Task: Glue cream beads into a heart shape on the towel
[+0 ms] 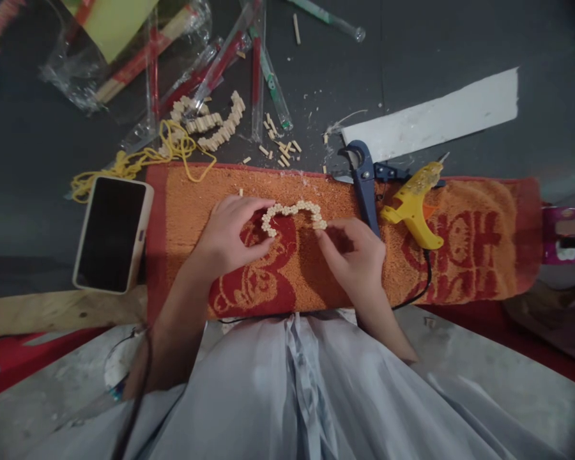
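Observation:
Between my hands, over an orange and red towel point(186, 191), is a curved chain of small pale wooden stick pieces point(294, 208), bent like an arch. My left hand point(227, 236) has its thumb and fingers around the chain's left end. At the right end, the thumb and forefinger of my right hand point(352, 252) pinch the last pieces. A yellow glue gun point(419, 204) lies to the right of my right hand, its nozzle pointing up and away. Next to it rests a blue-handled cutter point(363, 182).
Similar wooden chains point(225, 124) and loose short sticks point(285, 153) lie behind the towel. Yellow cord point(175, 144) and a phone point(109, 233) sit at left. Clear plastic tubes point(259, 83) are at the back, and a white strip point(441, 115) lies at the back right.

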Action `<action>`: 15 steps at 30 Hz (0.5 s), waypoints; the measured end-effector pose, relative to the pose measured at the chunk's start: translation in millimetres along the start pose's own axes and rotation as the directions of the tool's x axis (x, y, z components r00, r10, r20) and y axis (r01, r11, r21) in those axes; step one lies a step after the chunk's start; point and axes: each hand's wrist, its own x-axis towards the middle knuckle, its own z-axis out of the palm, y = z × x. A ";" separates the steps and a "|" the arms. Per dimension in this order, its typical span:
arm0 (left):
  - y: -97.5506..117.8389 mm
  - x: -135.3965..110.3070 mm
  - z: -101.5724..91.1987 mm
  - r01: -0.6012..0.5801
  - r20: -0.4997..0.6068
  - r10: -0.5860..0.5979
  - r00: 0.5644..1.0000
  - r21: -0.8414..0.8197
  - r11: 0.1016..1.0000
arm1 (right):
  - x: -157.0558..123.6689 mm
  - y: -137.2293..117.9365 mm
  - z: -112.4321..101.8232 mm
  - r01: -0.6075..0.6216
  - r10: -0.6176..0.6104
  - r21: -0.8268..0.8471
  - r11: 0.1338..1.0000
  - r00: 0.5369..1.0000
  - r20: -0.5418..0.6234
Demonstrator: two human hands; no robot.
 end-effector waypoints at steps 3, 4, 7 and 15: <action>0.3 0.0 -0.5 0.022 0.018 -0.022 1.000 -0.002 1.000 | 4.8 3.6 -4.2 -0.087 0.091 0.172 0.981 0.996 -0.017; 0.4 0.1 -0.7 0.028 0.024 -0.028 0.999 -0.002 1.000 | 5.8 4.8 -4.3 -0.125 0.128 0.245 0.962 0.992 0.001; 0.4 0.2 -1.0 0.029 0.028 -0.029 0.999 -0.002 1.000 | 7.7 5.7 -2.2 -0.250 0.224 0.425 0.870 0.968 0.110; 1.0 -0.5 -1.9 0.016 0.005 -0.016 1.000 -0.019 1.000 | 12.0 -4.0 -4.0 -0.330 0.285 0.516 0.790 0.944 0.168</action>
